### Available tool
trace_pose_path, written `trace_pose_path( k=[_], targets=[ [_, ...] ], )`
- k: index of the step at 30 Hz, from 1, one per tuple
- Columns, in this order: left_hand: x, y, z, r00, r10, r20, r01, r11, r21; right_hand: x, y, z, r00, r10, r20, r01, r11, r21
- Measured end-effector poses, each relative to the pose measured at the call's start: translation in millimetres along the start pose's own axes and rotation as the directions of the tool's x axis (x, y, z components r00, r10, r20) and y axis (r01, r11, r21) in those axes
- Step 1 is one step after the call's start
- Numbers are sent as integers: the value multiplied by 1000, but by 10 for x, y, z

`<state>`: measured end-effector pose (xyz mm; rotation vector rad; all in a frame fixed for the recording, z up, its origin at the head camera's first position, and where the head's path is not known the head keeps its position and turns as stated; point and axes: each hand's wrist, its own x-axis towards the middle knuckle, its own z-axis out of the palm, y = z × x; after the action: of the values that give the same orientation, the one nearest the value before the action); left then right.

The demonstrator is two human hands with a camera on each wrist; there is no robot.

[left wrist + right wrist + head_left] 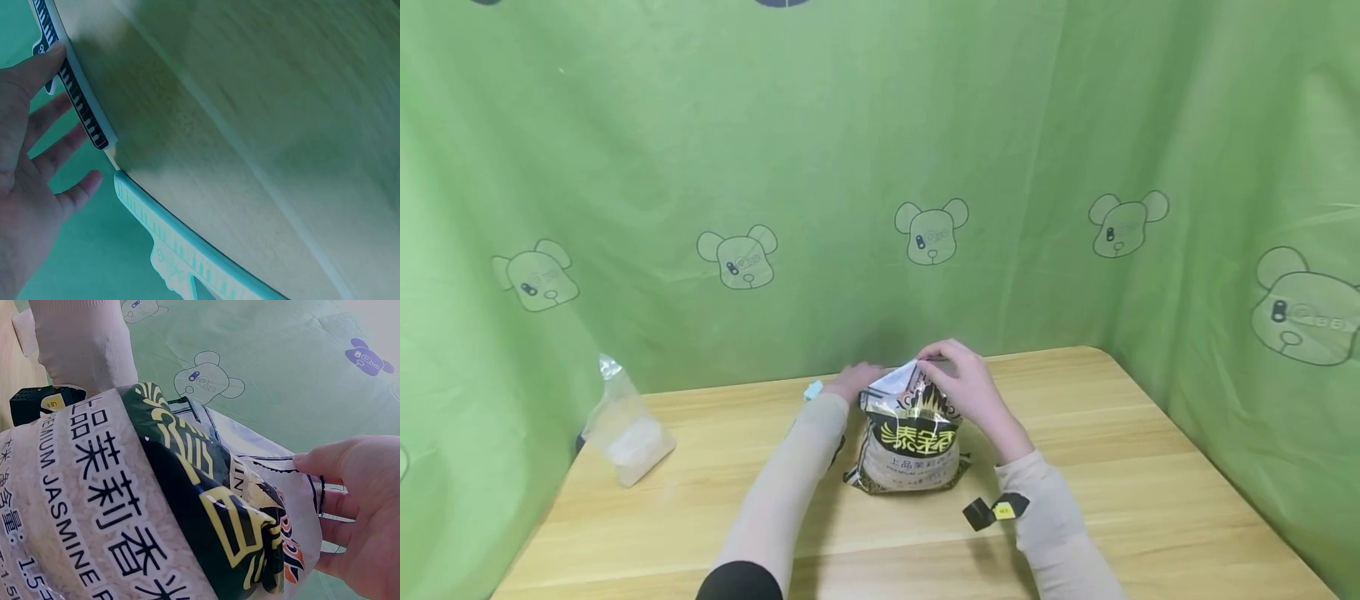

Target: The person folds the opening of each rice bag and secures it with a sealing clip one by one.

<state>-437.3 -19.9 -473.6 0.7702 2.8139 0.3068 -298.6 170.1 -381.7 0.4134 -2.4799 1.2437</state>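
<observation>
A rice bag [917, 462] with a black-and-yellow label stands upright on the table, its top loose and unsealed at the upper left. My right hand [967, 390] pinches the bag's upper edge between thumb and fingers, as the right wrist view also shows. Behind the bag's left side, my left hand [852, 380] reaches to the table's back edge. There, in the left wrist view, its thumb and fingers pinch a dark sealing clip [84, 106] with a comb-like pattern. A light blue sealing clip [187, 244] lies beside it along the same edge.
A clear plastic bag [638, 446] with white contents sits at the table's left edge. The wooden table [1052, 425] ends at a green curtain [835, 167] printed with bear heads, which hangs behind it and on both sides.
</observation>
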Motion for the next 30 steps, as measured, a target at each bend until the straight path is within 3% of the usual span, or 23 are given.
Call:
trace_pose_path(
  k=[11, 18, 22, 30],
  targets=[
    [-19, 17, -3, 989, 106, -102, -98, 992, 76, 0, 4, 12, 1000, 0, 1, 0, 1000, 13],
    [-24, 19, -2, 980, 124, -157, -104, 986, 128, 2, -11, -4, 1000, 1, 3, -1, 1000, 10],
    [-81, 20, -17, 975, 133, -176, -119, 989, 91, -5, -15, -11, 1000, 7, 4, -7, 1000, 12],
    [-235, 9, -32, 965, 151, -213, -174, 980, -97, -9, -9, -9, 1000, -4, 0, 4, 1000, 2]
  ],
)
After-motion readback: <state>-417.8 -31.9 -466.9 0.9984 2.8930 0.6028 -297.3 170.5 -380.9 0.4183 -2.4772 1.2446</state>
